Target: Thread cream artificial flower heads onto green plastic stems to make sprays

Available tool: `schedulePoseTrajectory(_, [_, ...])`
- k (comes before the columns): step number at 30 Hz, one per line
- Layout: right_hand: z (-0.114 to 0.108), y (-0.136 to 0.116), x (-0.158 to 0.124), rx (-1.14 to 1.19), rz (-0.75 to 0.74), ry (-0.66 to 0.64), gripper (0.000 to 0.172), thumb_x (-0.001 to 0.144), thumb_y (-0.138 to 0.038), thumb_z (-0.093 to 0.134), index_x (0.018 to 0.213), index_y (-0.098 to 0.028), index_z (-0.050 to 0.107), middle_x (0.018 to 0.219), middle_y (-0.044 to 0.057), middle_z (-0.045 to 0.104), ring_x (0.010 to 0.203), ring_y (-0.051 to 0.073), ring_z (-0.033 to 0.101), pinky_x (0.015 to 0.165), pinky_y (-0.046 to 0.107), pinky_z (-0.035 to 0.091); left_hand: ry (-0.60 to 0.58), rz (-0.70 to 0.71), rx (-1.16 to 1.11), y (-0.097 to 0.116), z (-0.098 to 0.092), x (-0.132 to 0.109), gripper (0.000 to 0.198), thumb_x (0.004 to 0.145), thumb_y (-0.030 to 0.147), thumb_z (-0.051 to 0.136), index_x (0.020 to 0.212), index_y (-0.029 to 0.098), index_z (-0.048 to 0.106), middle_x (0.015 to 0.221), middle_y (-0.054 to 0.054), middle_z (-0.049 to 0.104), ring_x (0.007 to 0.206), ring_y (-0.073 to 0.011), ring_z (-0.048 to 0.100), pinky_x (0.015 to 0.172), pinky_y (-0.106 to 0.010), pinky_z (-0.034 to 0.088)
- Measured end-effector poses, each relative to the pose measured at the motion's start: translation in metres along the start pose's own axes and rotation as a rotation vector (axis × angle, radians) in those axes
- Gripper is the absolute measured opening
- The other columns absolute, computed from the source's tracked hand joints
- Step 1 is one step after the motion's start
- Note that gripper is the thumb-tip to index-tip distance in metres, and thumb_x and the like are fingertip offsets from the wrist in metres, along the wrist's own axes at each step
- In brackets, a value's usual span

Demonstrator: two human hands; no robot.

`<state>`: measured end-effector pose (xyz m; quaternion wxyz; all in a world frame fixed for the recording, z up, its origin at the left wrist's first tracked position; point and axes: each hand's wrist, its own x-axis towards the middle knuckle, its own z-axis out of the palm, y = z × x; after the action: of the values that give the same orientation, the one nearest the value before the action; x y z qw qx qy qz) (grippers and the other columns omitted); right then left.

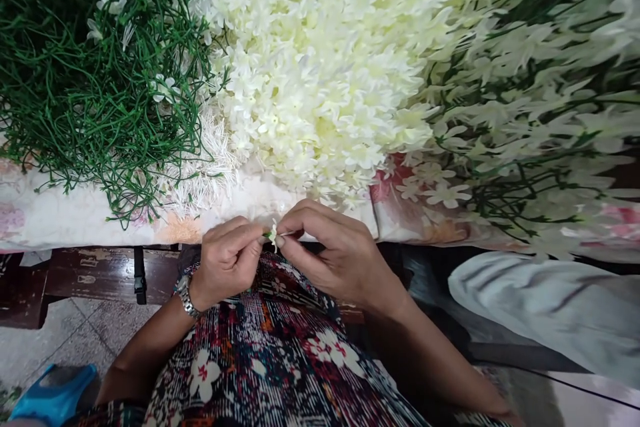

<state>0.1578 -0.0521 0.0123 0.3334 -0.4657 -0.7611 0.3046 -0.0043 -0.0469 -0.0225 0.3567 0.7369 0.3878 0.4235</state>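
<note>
My left hand [227, 260] and my right hand [333, 253] meet just below the table's front edge, above my lap. Both pinch one small white artificial flower on a short green stem [273, 235]; the left fingers hold the green part, the right fingers hold the petal side and a thin white piece. A metal watch [186, 295] sits on my left wrist. Straight ahead on the table lies a big heap of loose cream-white flower heads [325, 67].
A tangle of bare green stems [85, 73] covers the table's left, white plastic stamens [205, 167] beside it. Finished stems with flowers [540, 100] lie at right. A floral cloth [75, 217] covers the table. A grey fabric bundle [545, 310] lies at lower right, a blue slipper [55, 393] at lower left.
</note>
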Motion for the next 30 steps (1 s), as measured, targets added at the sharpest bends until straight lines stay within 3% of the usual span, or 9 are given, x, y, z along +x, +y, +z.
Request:
schedulePoseTrajectory(19, [0.016, 0.010, -0.001, -0.043, -0.030, 0.091, 0.010, 0.073, -0.008, 0.048, 0.075, -0.017, 0.046, 0.067, -0.001, 0.051, 0.063, 0.007, 0.048, 0.058, 0.021, 0.041, 0.051, -0.011, 0.082, -0.001, 0.005, -0.003, 0.012, 0.073, 0.005, 0.048, 0.076, 0.012, 0.057, 0.059, 0.000, 0.048, 0.053, -0.0076, 0.042, 0.050, -0.021, 0.036])
schedulePoseTrajectory(30, [0.015, 0.010, 0.005, -0.073, -0.082, 0.059, 0.009, 0.074, -0.008, 0.046, 0.074, -0.017, 0.046, 0.067, 0.000, 0.051, 0.064, 0.009, 0.048, 0.057, 0.022, 0.041, 0.066, -0.021, 0.095, 0.000, 0.006, 0.000, 0.011, 0.073, 0.007, 0.047, 0.070, 0.012, 0.055, 0.056, 0.001, 0.046, 0.052, -0.0075, 0.041, 0.049, -0.021, 0.035])
